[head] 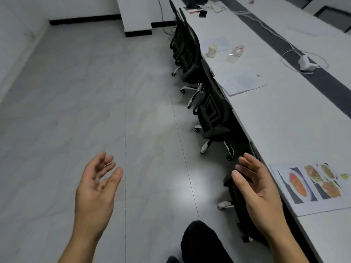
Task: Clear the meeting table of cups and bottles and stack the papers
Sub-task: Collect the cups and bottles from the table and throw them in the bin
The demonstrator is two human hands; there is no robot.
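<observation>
Hands: left hand [95,188] and right hand [256,185] spread wide, empty, over floor | cup [212,50] and bottle [236,52] on table [284,114] far ahead | papers [242,81] nearer | food printout [311,186] beside right hand

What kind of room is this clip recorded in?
Most likely an office meeting room: a long white table with black swivel chairs tucked along it, and papers, a cup and a bottle on top.
</observation>
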